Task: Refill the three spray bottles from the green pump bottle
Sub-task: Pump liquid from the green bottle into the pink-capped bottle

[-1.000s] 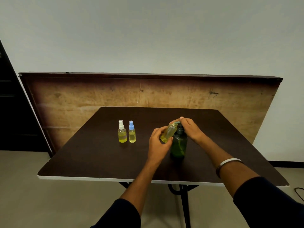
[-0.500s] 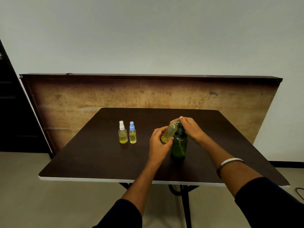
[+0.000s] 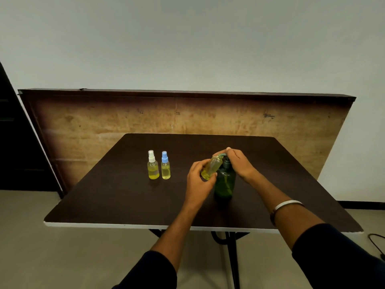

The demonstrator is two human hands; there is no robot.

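The green pump bottle stands upright right of the table's middle. My right hand rests on its pump head, fingers curled over the nozzle. My left hand grips a small uncapped spray bottle with yellow liquid, tilted so its mouth meets the pump's spout. Two capped spray bottles stand side by side to the left: one with a white cap, one with a blue cap, both holding yellow liquid.
The dark brown table has a white front edge. A wooden board leans against the wall behind it. A cable lies on the floor at the right. No cap of the held bottle is in sight.
Hands and bottles hold nearly the same pose; the view shifted only slightly. No visible movement of the two capped bottles.
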